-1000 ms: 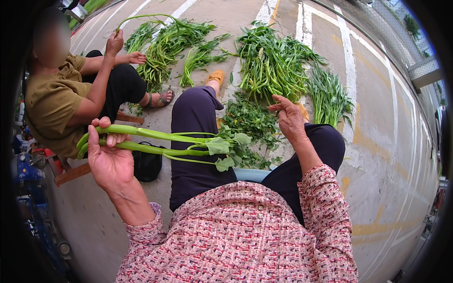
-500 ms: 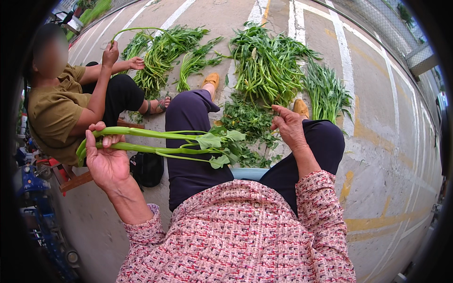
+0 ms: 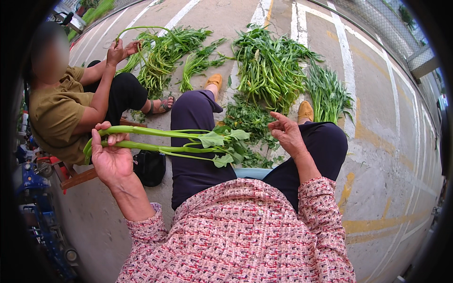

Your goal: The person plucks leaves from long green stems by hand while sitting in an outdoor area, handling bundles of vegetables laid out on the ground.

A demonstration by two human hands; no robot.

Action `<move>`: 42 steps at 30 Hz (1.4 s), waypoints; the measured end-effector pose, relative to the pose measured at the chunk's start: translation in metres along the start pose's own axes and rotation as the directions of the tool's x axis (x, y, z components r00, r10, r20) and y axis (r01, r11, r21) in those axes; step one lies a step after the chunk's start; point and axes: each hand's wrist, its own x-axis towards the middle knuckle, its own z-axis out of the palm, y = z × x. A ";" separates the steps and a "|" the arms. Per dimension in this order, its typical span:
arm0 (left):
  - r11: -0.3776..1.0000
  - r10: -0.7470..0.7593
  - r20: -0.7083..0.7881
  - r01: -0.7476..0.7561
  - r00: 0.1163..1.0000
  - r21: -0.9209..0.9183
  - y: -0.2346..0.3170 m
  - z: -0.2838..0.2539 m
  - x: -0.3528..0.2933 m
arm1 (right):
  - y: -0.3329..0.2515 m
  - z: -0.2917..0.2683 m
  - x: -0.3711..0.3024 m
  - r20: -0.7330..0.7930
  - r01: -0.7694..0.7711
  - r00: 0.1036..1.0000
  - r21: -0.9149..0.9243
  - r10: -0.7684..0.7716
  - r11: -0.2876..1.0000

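Note:
Across my left hand [image 3: 113, 160] lie several thick green water spinach stems [image 3: 160, 147], gripped near their butt ends by the thumb and fingers. Their leafy tips [image 3: 230, 144] point right, above my dark trousers. My right hand [image 3: 289, 135] hovers near my right knee with fingers apart and nothing visible in it. Below it on the ground spreads a heap of plucked leaves [image 3: 247, 118]. Beyond that lies a big pile of long-stemmed greens [image 3: 271, 66], with a smaller bunch [image 3: 327, 94] to its right.
At the left a seated person [image 3: 66, 104] holds a long green stem [image 3: 146, 28] in both hands. More greens [image 3: 160, 61] lie in front of that person. A black bag [image 3: 150, 167] rests on the ground near a low wooden stool [image 3: 78, 180].
My right hand has shifted slightly down, its fingers still apart. My left hand keeps the stems almost in place. The seated person's other hand has risen toward the long stem.

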 end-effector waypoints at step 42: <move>0.998 -0.065 0.060 0.064 0.996 0.023 -0.030 0.025 -0.012 | -0.045 0.071 -0.048 0.343 -0.246 0.935 0.450 0.088 0.859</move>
